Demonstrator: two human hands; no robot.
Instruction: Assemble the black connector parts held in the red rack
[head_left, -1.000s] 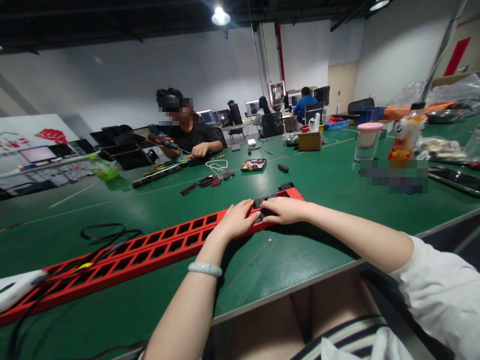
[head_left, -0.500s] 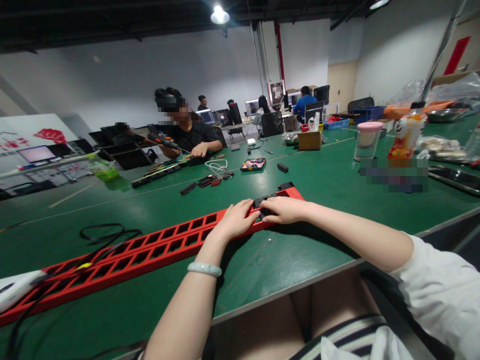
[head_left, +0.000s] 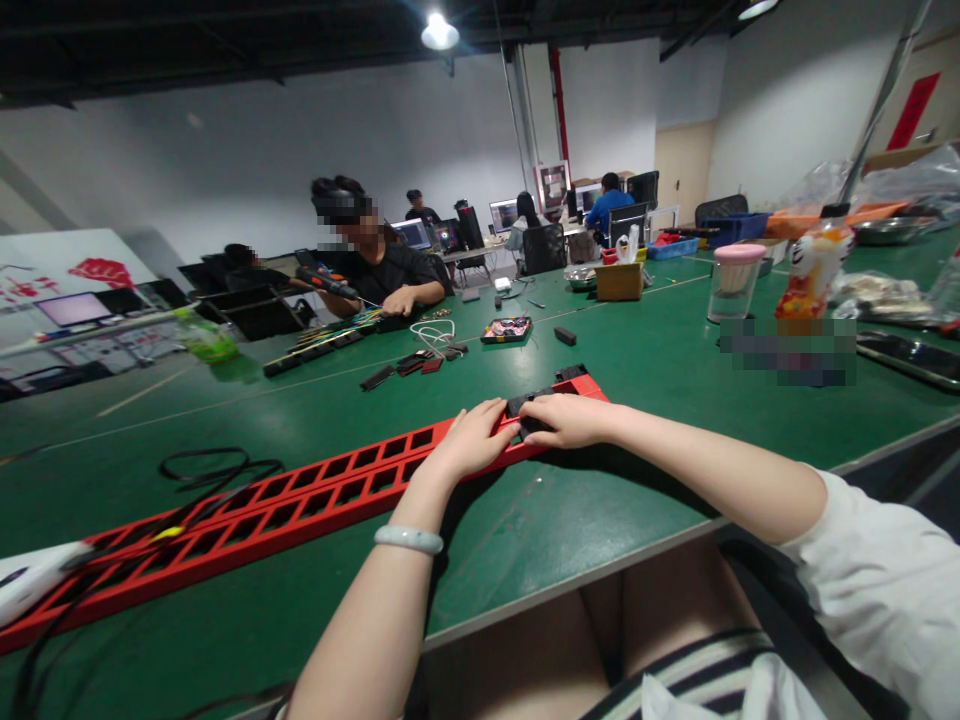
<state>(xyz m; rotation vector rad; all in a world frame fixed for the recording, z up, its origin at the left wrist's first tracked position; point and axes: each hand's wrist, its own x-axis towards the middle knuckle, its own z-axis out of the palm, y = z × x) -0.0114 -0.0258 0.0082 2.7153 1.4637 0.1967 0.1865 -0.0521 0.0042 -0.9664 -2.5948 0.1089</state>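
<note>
left hand (head_left: 469, 443): lay palm down on the red rail (head_left: 300, 500), fingers loosely curled, tips touching the black insert (head_left: 531, 404). Pressed on it, no full grasp visible.
right hand (head_left: 564, 420): palm down over the same insert from the other side, fingers bent, covering its near part. Whether it gripped or only pressed, could not tell.
insert: sat in the rail near its far end, between the two hands, partly hidden by fingers.
rail: long, slotted, ran diagonally across the green surface (head_left: 637, 500), near end at lower left.
second insert (head_left: 572, 373): black, at the rail's far tip, just beyond the right hand.
bracelet (head_left: 409, 538): pale, on the left wrist.
cable (head_left: 217, 465): black loop on the surface, beside the rail's middle.
white tool (head_left: 30, 575): at the left edge, over the rail's near end.
jar (head_left: 733, 282): clear, pink lid, right, well apart from the hands.
co-worker (head_left: 375, 265): seated across the surface, dark top, a hand on coloured strips (head_left: 337, 335).
</note>
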